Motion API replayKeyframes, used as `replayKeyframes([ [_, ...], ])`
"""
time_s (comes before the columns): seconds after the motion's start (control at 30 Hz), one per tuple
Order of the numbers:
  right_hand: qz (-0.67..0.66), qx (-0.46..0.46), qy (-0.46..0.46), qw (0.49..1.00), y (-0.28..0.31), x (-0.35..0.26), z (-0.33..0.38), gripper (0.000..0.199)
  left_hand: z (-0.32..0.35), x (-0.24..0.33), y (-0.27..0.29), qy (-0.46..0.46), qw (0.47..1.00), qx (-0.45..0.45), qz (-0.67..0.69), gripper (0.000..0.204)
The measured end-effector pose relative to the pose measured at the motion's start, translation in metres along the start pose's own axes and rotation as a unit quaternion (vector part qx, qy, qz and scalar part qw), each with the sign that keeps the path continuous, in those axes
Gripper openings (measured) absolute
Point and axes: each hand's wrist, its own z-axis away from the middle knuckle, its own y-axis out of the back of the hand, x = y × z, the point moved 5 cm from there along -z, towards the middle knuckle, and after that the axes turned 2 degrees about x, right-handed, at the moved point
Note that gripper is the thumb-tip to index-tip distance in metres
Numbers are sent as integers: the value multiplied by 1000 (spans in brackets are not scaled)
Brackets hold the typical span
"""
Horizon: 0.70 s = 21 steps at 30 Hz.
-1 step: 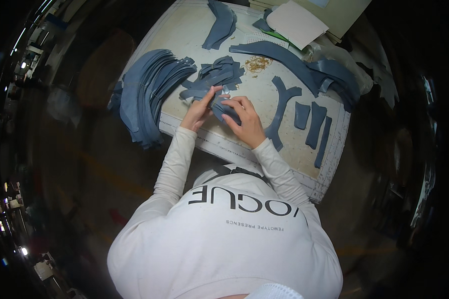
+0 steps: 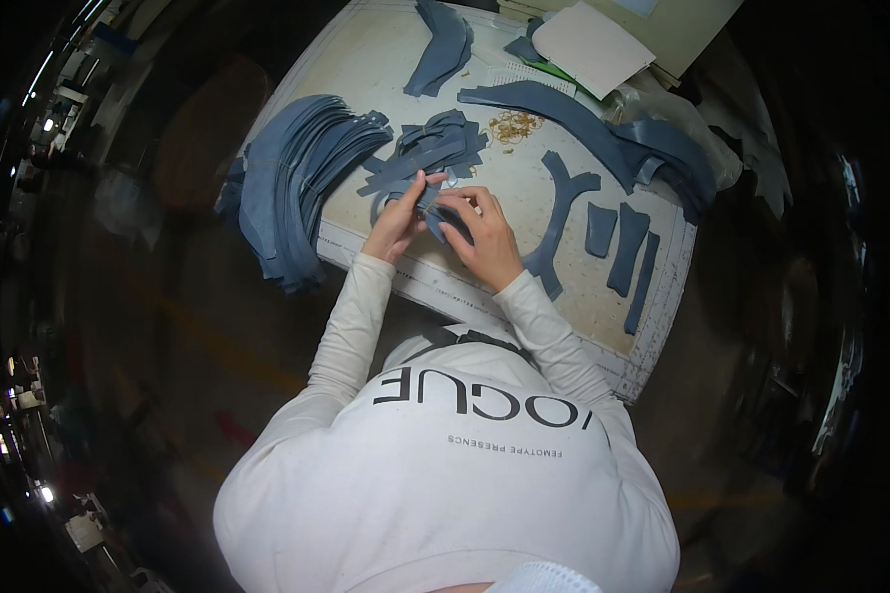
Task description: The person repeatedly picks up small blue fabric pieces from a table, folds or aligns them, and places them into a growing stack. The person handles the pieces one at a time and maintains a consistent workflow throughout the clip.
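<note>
Between my hands, above the near part of the table, is a small stack of blue-grey cut pieces (image 2: 433,223) that look like leather or cloth. My left hand (image 2: 396,227) grips the stack from the left, thumb on top. From the right, my right hand (image 2: 489,241) pinches its other side with bent fingers, which partly hide it. Just beyond lies a loose heap of blue-grey strips (image 2: 440,143). To the left is a thick fanned stack of long curved pieces (image 2: 292,188), hanging over the table edge.
On the pale table (image 2: 366,212) lies a tangle of yellowish rubber bands (image 2: 513,127). At right are a forked piece (image 2: 558,217), several smaller flat pieces (image 2: 625,249) and a long curved bundle (image 2: 564,111). Another bundle (image 2: 442,49) and a pale sheet (image 2: 591,47) lie at the back.
The stack between my hands has turned slightly, and less of its face shows. My hands have shifted only a little.
</note>
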Motion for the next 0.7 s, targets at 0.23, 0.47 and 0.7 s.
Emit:
replayKeyframes([
  [0.23,124,-107,77,983,-18,5,-6,14,6,-1,20,-83,967,124,-204,37],
  [0.47,115,-152,13,981,3,29,28,16,19,77,67,-188,954,204,-113,38],
  [0.7,51,10,-210,976,36,113,4,22,18,78,38,-152,949,210,-183,37],
])
